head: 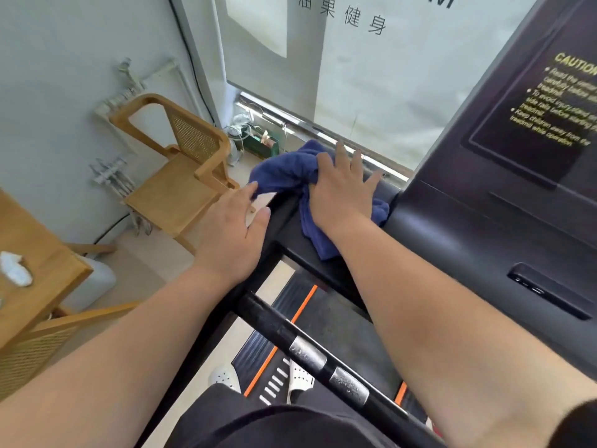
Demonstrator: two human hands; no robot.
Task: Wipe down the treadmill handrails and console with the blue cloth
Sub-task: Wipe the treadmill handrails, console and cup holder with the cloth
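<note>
The blue cloth (284,171) lies bunched on the treadmill's left arm (290,234), just left of the dark console (484,202). My right hand (342,189) presses flat on the cloth with its fingers spread. My left hand (232,227) rests on the outer edge of the same arm, fingers straight, its fingertips touching the cloth's near corner. A black handrail bar (274,324) with metal pulse sensors (326,363) runs diagonally below both forearms.
A wooden cane-backed chair (181,176) stands left of the treadmill against the wall. A wooden table (35,279) fills the lower left. The belt (336,321) with orange edge stripes and my white shoes (300,376) show below. A frosted window lies ahead.
</note>
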